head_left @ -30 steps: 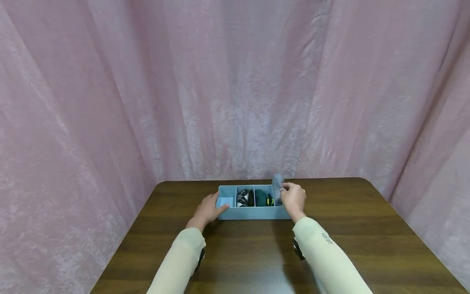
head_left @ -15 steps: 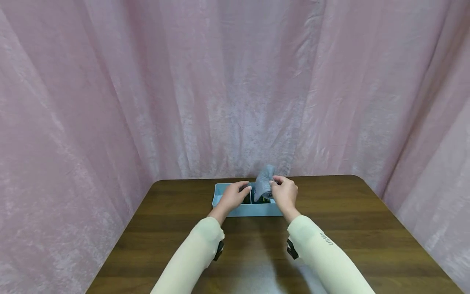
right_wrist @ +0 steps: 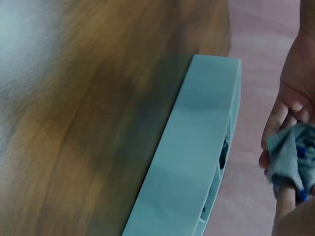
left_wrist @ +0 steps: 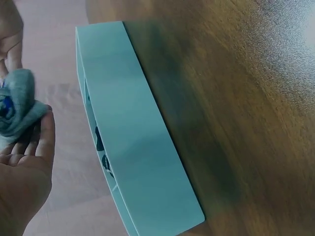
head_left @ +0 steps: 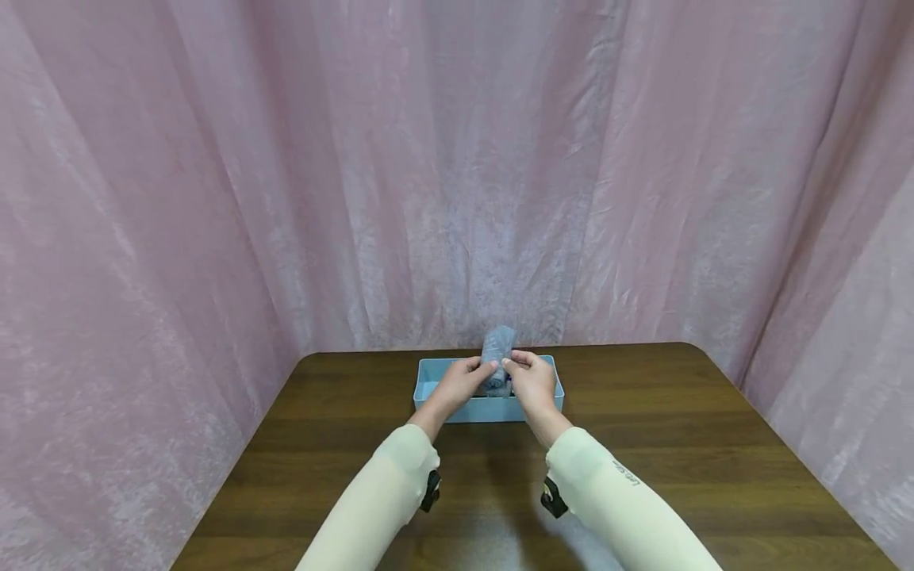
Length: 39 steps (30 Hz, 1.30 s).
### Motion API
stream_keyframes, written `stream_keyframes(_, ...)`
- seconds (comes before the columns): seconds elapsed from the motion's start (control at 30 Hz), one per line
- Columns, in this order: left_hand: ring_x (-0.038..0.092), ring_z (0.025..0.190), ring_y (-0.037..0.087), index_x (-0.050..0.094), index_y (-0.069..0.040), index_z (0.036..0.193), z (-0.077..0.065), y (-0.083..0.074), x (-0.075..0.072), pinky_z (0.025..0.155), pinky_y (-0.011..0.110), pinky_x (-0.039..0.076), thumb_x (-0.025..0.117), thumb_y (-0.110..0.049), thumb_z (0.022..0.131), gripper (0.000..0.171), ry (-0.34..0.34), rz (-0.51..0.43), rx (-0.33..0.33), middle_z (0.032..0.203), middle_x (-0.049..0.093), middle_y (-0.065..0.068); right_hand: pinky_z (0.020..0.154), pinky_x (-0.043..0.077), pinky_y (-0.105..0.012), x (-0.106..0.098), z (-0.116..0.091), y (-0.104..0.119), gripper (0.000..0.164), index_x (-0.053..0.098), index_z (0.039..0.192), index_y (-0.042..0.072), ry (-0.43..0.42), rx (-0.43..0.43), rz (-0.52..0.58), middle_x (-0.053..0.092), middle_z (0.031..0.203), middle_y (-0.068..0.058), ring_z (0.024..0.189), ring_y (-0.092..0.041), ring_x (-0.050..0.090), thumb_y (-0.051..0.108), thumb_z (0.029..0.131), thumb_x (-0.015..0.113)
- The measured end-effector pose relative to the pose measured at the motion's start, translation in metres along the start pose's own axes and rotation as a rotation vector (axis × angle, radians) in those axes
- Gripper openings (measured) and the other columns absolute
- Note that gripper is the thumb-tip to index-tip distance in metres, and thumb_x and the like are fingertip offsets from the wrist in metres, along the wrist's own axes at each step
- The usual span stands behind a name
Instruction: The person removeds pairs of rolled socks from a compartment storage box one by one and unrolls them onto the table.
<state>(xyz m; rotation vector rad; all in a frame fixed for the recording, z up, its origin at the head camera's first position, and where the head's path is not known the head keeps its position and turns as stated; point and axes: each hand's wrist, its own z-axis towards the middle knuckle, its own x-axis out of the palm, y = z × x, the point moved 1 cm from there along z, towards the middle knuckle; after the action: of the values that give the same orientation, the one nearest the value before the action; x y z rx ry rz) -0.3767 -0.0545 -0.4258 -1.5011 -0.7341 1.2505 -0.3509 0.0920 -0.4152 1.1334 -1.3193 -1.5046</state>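
Note:
A rolled grey-blue sock [head_left: 497, 347] is held up over the light-blue divided box [head_left: 493, 411], between both hands. My left hand [head_left: 455, 387] pinches it from the left, thumb on the near side. From the right, my right hand [head_left: 535, 387] pinches it with thumb and fingers. In the left wrist view, the sock [left_wrist: 19, 105] shows its rolled end with a bit of bright blue inside, above the fingers of my left hand [left_wrist: 24, 184]. The right wrist view shows loose fabric of the sock [right_wrist: 285, 157] spread around the fingertips. Most of the box's compartments are hidden by the hands.
The box stands near the far edge of a brown wooden table [head_left: 321, 444]. Dark and patterned cloth shows through its rim in the wrist views. Behind the table hangs a pink velvet curtain [head_left: 400, 198].
My right hand has lifted the sock from the box's right end and carried it left to the middle. My left hand has let go of the box's left end and taken hold of the sock.

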Motion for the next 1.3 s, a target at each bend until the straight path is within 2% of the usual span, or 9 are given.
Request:
stream_keyframes(0.13,0.066,0.105,0.025,0.058,-0.001,0.136,-0.002,0.002,-0.002,0.088,0.041,0.054,0.063,-0.031,0.098,0.048,-0.027,-0.009,-0.003,0.119,0.067,0.013,0.079,0.055,-0.035,0.0,-0.003,-0.005,0.027,0.067,0.12,-0.001,0.08,0.03,0.052,0.068,0.114,-0.017,0.101,-0.024,0.064,0.01,0.095,0.065)
stream_keyframes(0.37,0.064,0.088,0.019,0.058,-0.003,0.135,-0.005,0.005,-0.006,0.074,0.036,0.055,0.067,-0.018,0.089,0.049,-0.159,0.161,0.03,0.11,0.068,0.01,0.084,0.056,-0.044,-0.012,-0.007,-0.006,0.033,0.063,0.127,-0.002,0.198,0.042,0.001,0.065,0.118,-0.02,0.106,-0.033,0.063,0.016,0.099,0.059)
stream_keyframes(0.47,0.062,0.077,0.018,0.059,-0.007,0.135,-0.008,0.006,-0.006,0.065,0.033,0.052,0.067,-0.018,0.085,0.052,-0.19,0.353,0.102,0.104,0.069,0.008,0.083,0.056,-0.045,-0.02,-0.01,-0.003,0.051,0.058,0.133,-0.001,0.214,0.079,-0.017,0.064,0.123,-0.022,0.109,-0.037,0.064,0.038,0.1,0.057)
stream_keyframes(0.57,0.062,0.079,0.017,0.06,-0.01,0.134,-0.012,0.006,-0.004,0.066,0.033,0.052,0.069,-0.019,0.085,0.051,-0.166,0.669,0.246,0.106,0.07,0.005,0.078,0.058,-0.043,-0.024,-0.011,0.0,0.073,0.053,0.136,-0.005,0.249,0.138,-0.035,0.062,0.122,-0.025,0.104,-0.038,0.067,0.057,0.096,0.055)
stream_keyframes(0.67,0.064,0.09,0.017,0.06,-0.012,0.134,-0.016,0.005,0.003,0.075,0.035,0.053,0.071,-0.021,0.085,0.05,-0.134,0.929,0.407,0.112,0.069,0.003,0.074,0.059,-0.039,-0.026,-0.01,-0.001,0.072,0.052,0.134,-0.009,0.297,0.205,-0.041,0.062,0.118,-0.026,0.094,-0.036,0.07,0.053,0.097,0.056)
stream_keyframes(0.77,0.064,0.097,0.018,0.06,-0.013,0.135,-0.02,0.009,0.009,0.082,0.036,0.053,0.073,-0.023,0.086,0.052,-0.095,1.01,0.494,0.114,0.068,0.003,0.071,0.059,-0.033,-0.028,-0.007,-0.006,0.057,0.054,0.131,-0.012,0.319,0.245,-0.026,0.061,0.117,-0.026,0.085,-0.031,0.071,0.035,0.1,0.058)
stream_keyframes(0.9,0.059,0.117,0.022,0.053,-0.014,0.144,-0.026,0.016,0.011,0.097,0.041,0.048,0.062,-0.036,0.097,0.053,0.008,0.897,0.417,0.13,0.062,0.005,0.072,0.059,-0.03,-0.037,-0.004,-0.015,0.044,0.056,0.129,-0.012,0.337,0.232,-0.001,0.059,0.117,-0.025,0.081,-0.022,0.069,0.02,0.099,0.058)
stream_keyframes(1.03,0.048,0.133,0.025,0.049,-0.015,0.148,-0.034,0.019,0.011,0.107,0.046,0.04,0.039,-0.045,0.106,0.052,0.055,0.582,0.245,0.144,0.054,0.005,0.075,0.059,-0.033,-0.046,-0.003,-0.021,0.041,0.057,0.128,-0.012,0.368,0.179,0.018,0.059,0.117,-0.023,0.082,-0.02,0.066,0.016,0.098,0.058)
stream_keyframes(1.3,0.061,0.111,0.029,0.049,-0.005,0.146,-0.034,0.022,0.014,0.091,0.051,0.052,0.047,-0.037,0.105,0.051,0.068,-0.057,-0.002,0.134,0.058,0.016,0.086,0.056,-0.043,-0.06,-0.002,-0.026,0.046,0.051,0.136,-0.009,0.441,0.09,0.047,0.053,0.13,-0.024,0.101,-0.023,0.06,0.015,0.097,0.06)
